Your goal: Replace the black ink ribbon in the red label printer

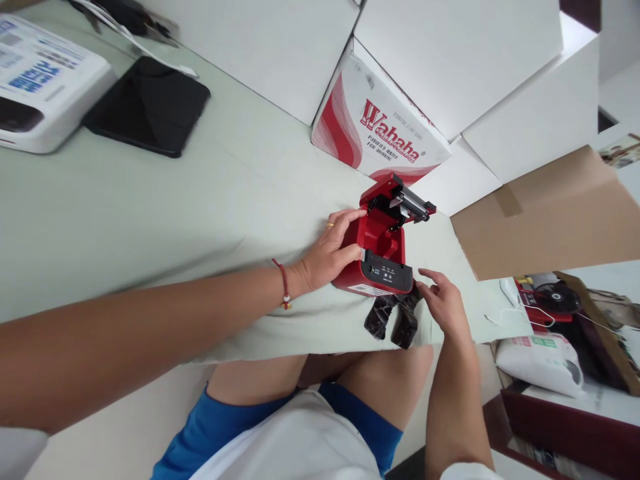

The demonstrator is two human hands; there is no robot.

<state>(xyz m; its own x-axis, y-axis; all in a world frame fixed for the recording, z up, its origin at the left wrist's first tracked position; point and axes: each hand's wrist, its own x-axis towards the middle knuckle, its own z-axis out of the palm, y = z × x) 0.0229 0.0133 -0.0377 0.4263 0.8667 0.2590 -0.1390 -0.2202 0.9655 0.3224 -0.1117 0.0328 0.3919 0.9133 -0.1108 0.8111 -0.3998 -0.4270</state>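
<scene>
– Fingers of the left hand [325, 259]: how are they set?

– Spread along the left side of a red device [385, 272] and holding it, thumb on the front edge, fingertips near the hinge. It sits near the close edge of the table [240, 193], its lid [400, 198] raised.

– How would it handle?

– Probably light, stiff, smooth; the lid looks most fragile, so low on the side walls seems the safest hold.

– And the right hand [447, 307]?

– Thumb and index slightly parted beside the front right corner, near shiny black pieces [405, 323]; whether it grips anything, I cannot tell. That forearm rises steeply; the left stretches long and low.
</scene>
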